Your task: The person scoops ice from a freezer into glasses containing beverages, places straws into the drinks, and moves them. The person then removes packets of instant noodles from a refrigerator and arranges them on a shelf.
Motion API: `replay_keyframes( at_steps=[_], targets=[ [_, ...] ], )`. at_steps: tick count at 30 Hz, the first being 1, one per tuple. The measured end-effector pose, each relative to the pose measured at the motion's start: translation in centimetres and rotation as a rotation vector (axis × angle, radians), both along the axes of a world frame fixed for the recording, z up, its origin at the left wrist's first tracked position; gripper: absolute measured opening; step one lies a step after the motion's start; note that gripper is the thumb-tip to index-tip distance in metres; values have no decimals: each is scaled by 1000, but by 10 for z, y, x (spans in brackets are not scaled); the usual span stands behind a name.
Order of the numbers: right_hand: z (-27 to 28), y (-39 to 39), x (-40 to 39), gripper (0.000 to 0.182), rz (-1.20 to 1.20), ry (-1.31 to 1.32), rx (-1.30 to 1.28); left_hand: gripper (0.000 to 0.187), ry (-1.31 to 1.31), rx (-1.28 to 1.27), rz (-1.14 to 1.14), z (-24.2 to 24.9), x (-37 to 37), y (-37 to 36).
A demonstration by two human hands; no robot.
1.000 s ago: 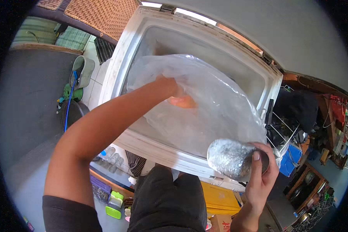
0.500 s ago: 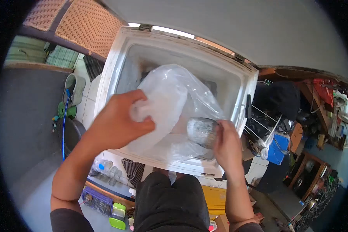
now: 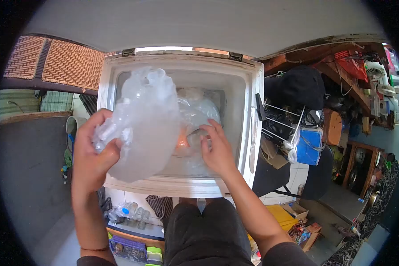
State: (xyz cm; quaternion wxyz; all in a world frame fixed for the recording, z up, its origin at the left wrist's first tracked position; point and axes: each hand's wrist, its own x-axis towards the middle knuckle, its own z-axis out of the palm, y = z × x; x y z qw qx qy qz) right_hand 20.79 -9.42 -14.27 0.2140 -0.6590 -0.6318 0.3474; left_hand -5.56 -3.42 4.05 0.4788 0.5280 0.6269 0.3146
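My left hand [image 3: 93, 148] is closed on the bunched side of a clear plastic bag of ice [image 3: 148, 128], cloudy white and rounded at the bottom. The bag hangs over the left part of an open chest freezer [image 3: 190, 188] with white walls. Inside the freezer, my right hand [image 3: 215, 146] has its fingers curved and thumb apart, close to a clear plastic bag [image 3: 199, 111] lying there. Something orange [image 3: 181, 142] shows under plastic just left of my right thumb. The ice bag hides the freezer's left inside.
The raised freezer lid [image 3: 199, 22] spans the top. On the right stand a white wire rack [image 3: 281, 117] with dark bags and a blue box [image 3: 309, 146]. A grey panel [image 3: 31, 164] is at the left. Plastic bottles [image 3: 135, 213] lie on the floor below.
The ice bag has been lifted and turned, and my left hand now grips it farther left. My right hand no longer shows the silvery cup-shaped thing and has moved left. The view has shifted.
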Motion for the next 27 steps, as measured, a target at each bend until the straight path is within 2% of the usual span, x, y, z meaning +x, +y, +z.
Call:
replay_keyframes(
  at_steps=[1, 2, 3, 4, 5, 7, 8, 9, 10, 12, 13, 15, 16, 17, 18, 19, 20, 21, 23, 24, 25, 26, 27],
  targets=[
    [18, 1, 1, 62, -3, 1, -7, 48, -108, -17, 31, -25, -7, -4],
    [40, 5, 1, 61, -163, 838, -326, 57, -216, -34, 65, -52, -12, -10],
    [51, 6, 0, 61, -323, 1677, -643, 61, -354, -188, 110, -74, -11, -14],
    [42, -3, -7, 55, -395, 1654, -606, 65, -493, -336, 158, -96, -9, -16],
    [44, 1, -12, 55, -385, 1657, -613, 67, -556, -348, 169, -121, -4, -22],
    [49, 15, -16, 47, -322, 915, -364, 69, -619, -352, 169, -155, 15, -27],
    [46, 15, -15, 45, -428, 1008, -416, 71, -845, -313, 191, -164, 28, -35],
    [45, 15, -15, 45, -431, 1008, -416, 75, -1071, -271, 210, -172, 40, -41],
    [46, 16, -15, 43, -464, 995, -431, 75, -1072, -273, 211, -178, 50, -43],
    [43, 15, -15, 41, -500, 981, -452, 86, -1596, -168, 250, -185, 64, -48],
    [39, 15, -14, 40, -481, 1002, -458, 86, -1597, -169, 250, -186, 68, -48],
    [37, 16, -8, 39, -475, 1016, -456, 95, -1705, -219, 407, -188, 78, -46],
    [37, 17, -5, 40, -413, 1036, -460, 95, -1711, -231, 398, -200, 78, -46],
    [37, 17, -3, 40, -343, 1056, -468, 98, -1582, -351, 419, -222, 71, -48],
    [36, 20, 1, 40, -341, 1054, -464, 101, -1449, -457, 438, -222, 70, -42],
    [35, 25, 6, 42, -204, 928, -466, 101, -1452, -451, 430, -220, 68, -41],
    [34, 28, 10, 44, -76, 802, -470, 98, -1594, -415, 358, -215, 64, -46],
    [43, 33, 10, 44, -86, 802, -467, 94, -1734, -383, 280, -209, 63, -48],
    [70, 46, 10, 49, -7, 422, -339, 95, -1669, -308, 209, -221, 59, -52],
    [69, 44, 9, 49, -15, 419, -337, 96, -1597, -227, 142, -222, 60, -52],
    [66, 41, 7, 46, 11, 246, -163, 96, -1601, -230, 134, -222, 63, -54],
    [64, 39, 6, 44, 37, 75, 6, 97, -1556, -194, 207, -222, 65, -58],
    [73, 44, 12, 44, 33, 74, 9, 98, -1511, -155, 277, -220, 69, -58]
  ],
)
